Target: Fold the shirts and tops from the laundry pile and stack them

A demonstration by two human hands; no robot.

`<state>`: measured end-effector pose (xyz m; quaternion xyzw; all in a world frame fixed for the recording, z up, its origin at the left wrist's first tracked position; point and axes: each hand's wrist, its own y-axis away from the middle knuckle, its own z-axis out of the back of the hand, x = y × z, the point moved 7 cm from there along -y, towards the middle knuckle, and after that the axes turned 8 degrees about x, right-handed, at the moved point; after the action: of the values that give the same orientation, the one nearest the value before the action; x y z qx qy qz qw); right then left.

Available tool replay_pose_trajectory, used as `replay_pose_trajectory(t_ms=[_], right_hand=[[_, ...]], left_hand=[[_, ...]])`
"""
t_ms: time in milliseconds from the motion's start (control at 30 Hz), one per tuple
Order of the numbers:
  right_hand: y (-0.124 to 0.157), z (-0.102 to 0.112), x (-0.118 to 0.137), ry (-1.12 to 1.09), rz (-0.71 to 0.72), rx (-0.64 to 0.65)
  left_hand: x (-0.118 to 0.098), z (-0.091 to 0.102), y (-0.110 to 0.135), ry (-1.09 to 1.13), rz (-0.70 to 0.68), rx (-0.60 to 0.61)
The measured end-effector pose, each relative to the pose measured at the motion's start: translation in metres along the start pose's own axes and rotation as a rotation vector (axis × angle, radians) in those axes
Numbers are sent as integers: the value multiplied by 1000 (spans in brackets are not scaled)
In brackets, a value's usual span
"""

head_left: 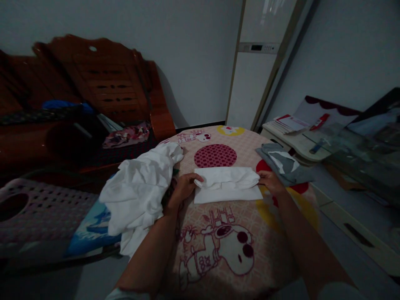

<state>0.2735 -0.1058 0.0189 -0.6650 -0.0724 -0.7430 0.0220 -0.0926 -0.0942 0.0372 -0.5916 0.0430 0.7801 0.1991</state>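
A white cloth (226, 185) lies folded into a long strip on a round table with a pink cartoon-print cover (218, 246). My left hand (184, 186) is closed on the cloth's left end, fingers pinching the rolled top layer. At the right end my right hand (271, 181) grips the same cloth. Both forearms reach in from the bottom of the view.
A heap of crumpled white clothing (140, 193) hangs over the table's left edge. A folded grey garment (284, 163) lies at the far right of the table. A dark wooden bench (103, 87) stands at the left, a plastic stool (37, 208) nearer, and a low cabinet with papers (300, 133) at the right.
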Motion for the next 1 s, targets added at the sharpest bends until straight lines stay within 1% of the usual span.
replay_pose_trajectory(t_ms=[67,167,200,300,333,367,433,467,533,600,633,700,767,833,900,1000], right_hand=[[4,-4,-3,14,0,-16],[4,-3,0,49,32,-59],[4,-2,3,90,49,-55],[6,0,11,288,102,-10],[7,1,14,358,114,-14],[8,2,18,419,127,-37],[8,0,28,517,166,-109],[6,-5,34,559,200,-133],[-2,-24,47,631,292,-121],[-13,-49,53,700,388,-47],[-18,-62,53,742,428,-2],[-28,-82,44,844,471,66],[-33,-93,28,958,475,84],[-34,-97,12,1057,467,82],[-32,-99,2,1131,459,87],[-27,-101,0,1217,443,105]], left_hand=[[2,-5,5,-83,26,22],[-1,-3,9,-160,47,14],[-3,-1,12,-198,50,31],[-8,0,22,-358,71,130],[-9,1,25,-410,88,141],[-12,4,27,-453,102,128],[-21,7,23,-516,94,59],[-28,6,17,-537,63,25],[-41,-4,1,-569,-37,3],[-46,-24,-19,-597,-134,68],[-45,-37,-28,-614,-170,120],[-36,-60,-40,-666,-210,231],[-20,-76,-46,-747,-203,294],[-4,-83,-46,-832,-173,321],[8,-85,-43,-896,-145,335],[13,-85,-39,-958,-147,349]])
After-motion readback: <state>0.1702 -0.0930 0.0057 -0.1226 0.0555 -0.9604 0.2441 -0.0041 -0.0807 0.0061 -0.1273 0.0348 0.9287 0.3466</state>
